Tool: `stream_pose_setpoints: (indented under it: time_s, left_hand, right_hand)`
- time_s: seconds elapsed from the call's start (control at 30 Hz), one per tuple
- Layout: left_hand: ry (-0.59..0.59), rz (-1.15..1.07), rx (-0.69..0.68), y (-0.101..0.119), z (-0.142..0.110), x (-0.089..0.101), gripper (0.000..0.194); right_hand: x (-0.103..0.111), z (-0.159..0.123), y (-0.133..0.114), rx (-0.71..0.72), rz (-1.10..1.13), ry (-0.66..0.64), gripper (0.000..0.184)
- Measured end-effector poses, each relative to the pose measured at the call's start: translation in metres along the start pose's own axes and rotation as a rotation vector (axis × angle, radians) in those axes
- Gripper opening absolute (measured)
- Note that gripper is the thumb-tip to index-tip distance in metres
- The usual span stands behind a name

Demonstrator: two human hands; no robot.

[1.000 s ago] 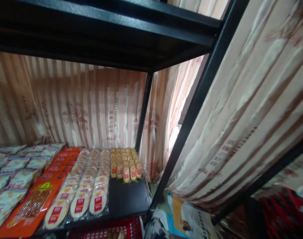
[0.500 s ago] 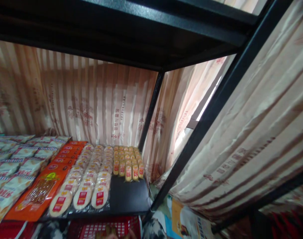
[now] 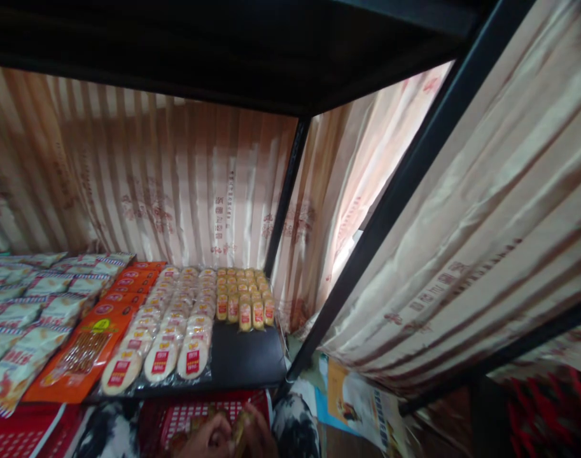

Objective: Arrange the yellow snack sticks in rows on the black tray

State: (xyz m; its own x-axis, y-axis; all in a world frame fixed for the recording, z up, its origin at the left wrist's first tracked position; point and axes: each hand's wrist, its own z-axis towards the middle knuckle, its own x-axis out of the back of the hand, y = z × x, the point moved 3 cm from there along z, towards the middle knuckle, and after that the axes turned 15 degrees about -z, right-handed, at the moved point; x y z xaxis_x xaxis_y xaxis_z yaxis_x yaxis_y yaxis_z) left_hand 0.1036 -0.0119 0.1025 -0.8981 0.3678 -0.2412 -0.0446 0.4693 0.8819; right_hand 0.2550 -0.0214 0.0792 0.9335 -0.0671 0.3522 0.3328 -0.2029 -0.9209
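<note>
Low in the head view, my left hand (image 3: 208, 439) and my right hand (image 3: 258, 436) are close together over a red plastic basket (image 3: 173, 413). Curled fingers show on my left hand, but what they hold is hidden and blurred. My right hand is closed on a small yellow-wrapped snack (image 3: 240, 427), which lies between the two hands. Above them, a black shelf (image 3: 242, 362) carries rows of small yellow-wrapped snacks (image 3: 245, 312) at its right end. Beside these are rows of round white crackers (image 3: 159, 361) in clear wrappers.
Orange snack bags (image 3: 87, 340) and pale blue-white snack bags (image 3: 27, 353) fill the left of the shelf. A black post (image 3: 366, 248) slants down at the right, and a black upper shelf (image 3: 199, 63) hangs overhead. Curtains (image 3: 175, 178) hang behind. Another red basket (image 3: 18, 432) is at lower left.
The camera has tilted down slightly, so the shelf sits higher in view. Both hands, barely visible before, have come up into the picture over the basket.
</note>
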Motion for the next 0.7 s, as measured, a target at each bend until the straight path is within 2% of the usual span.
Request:
stream_pose_setpoints:
  time_s: [0.13, 0.33, 0.47, 0.7]
  left_hand:
    - [0.086, -0.066, -0.072, 0.002, -0.005, -0.007, 0.042]
    - [0.097, -0.101, -0.152, -0.003, 0.002, -0.012, 0.047]
    - [0.244, -0.066, -0.195, 0.006, 0.003, -0.013, 0.042]
    - [0.381, -0.038, -0.274, 0.011, 0.001, -0.011, 0.031]
  right_hand:
    - [-0.002, 0.004, 0.008, -0.028, 0.043, -0.030, 0.043]
    - [-0.002, -0.003, -0.002, -0.021, 0.246, -0.033, 0.048]
    - [0.001, -0.002, -0.013, 0.001, 0.199, -0.057, 0.040]
    - [0.000, -0.007, -0.022, -0.008, 0.168, -0.038, 0.041]
